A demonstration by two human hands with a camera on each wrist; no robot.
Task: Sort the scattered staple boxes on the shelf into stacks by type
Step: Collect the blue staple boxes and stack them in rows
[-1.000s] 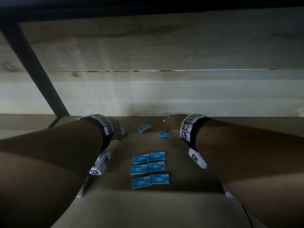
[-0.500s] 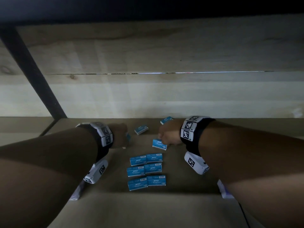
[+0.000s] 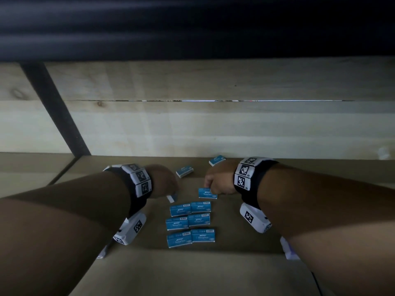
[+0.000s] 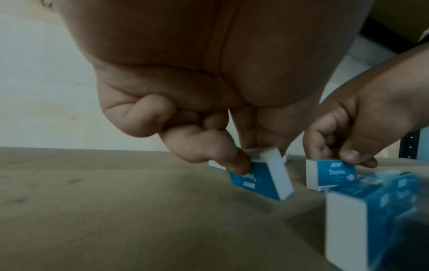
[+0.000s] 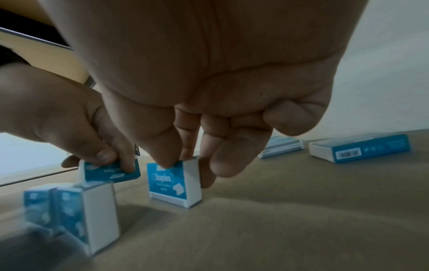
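Several blue staple boxes lie in a two-wide block [image 3: 190, 223] on the brown shelf [image 3: 213, 274]. My left hand [image 3: 164, 184] pinches one blue staple box [image 4: 260, 177], tilted, just left of the block's far end. My right hand [image 3: 218, 180] pinches another staple box [image 3: 207, 193] by its top edge; this box [image 5: 174, 183] rests on the shelf beyond the block. Two loose boxes lie farther back, one [image 3: 184, 171] between the hands and one [image 3: 217, 160] against the back wall.
Pale wooden boards [image 3: 213, 124] close the back of the shelf. A dark metal post [image 3: 55, 107] slants down at the left. An upper shelf [image 3: 192, 28] hangs dark overhead. White paper bits lie near the shelf's front at left [image 3: 102, 254] and right [image 3: 288, 251].
Both hands have drawn back toward the block, each bringing a staple box from the rear of the shelf. The right hand's box now sits just beyond the block's far row.
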